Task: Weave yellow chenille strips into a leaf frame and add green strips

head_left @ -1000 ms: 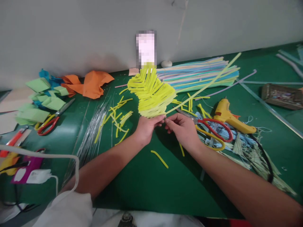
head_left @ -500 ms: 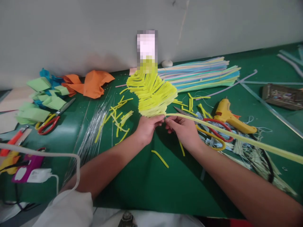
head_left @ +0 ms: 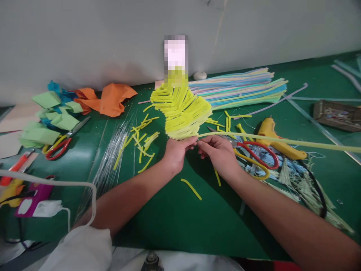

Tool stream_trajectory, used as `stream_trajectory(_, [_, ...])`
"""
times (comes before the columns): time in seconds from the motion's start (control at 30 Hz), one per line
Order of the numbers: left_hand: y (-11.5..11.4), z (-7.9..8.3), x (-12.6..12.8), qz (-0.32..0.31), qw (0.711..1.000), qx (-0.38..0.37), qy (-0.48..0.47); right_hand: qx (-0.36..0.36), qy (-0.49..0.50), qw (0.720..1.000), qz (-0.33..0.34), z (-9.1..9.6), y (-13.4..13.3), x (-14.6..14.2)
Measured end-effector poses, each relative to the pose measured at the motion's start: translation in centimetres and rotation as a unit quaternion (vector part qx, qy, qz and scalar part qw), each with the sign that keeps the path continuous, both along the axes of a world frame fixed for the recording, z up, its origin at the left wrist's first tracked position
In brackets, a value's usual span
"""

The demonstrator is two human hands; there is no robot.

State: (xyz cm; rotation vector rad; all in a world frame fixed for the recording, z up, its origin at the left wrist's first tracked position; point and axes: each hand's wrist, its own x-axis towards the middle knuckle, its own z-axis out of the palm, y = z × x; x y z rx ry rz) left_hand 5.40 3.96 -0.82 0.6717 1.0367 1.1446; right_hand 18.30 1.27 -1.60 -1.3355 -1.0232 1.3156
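Observation:
A feather-like piece of yellow pipe cleaners (head_left: 187, 111) lies in the middle, bright at the top and paler along its lower edge. My left hand (head_left: 176, 152) is closed on that lower edge, thumb and fingers pinched together. Close beside it, my right hand (head_left: 217, 150) is closed in a pinch; what sits between its fingertips is too small to make out. From the piece's lower right corner a long pale yellow pipe cleaner (head_left: 270, 140) runs over the right hand and out to the right edge.
Red-and-yellow scissors (head_left: 272, 156) and a yellow glue gun (head_left: 272, 137) lie right, near tassels (head_left: 299, 180). Behind is a bundle of coloured pipe cleaners (head_left: 248, 90). Left are clear strands (head_left: 109, 162), more scissors (head_left: 59, 148), folded green paper (head_left: 42, 133) and a purple power strip (head_left: 34, 197).
The free length of the long pale yellow pipe cleaner has swung upward at the right. Both hands stay pinched at nearly the same place.

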Motion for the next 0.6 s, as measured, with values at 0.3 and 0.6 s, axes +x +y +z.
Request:
stream_trajectory(0.3, [-0.15, -0.41, 0.24, 0.021, 0.999, 0.035, 0.029, 0.005, -0.006, 1.0, 0.008, -0.12, 0.07, 0.02])
stream_trajectory(0.6, [-0.18, -0.24, 0.52, 0.032, 0.998, 0.038, 0.042, 0.006, -0.014, 1.0, 0.022, 0.24, 0.04, -0.12])
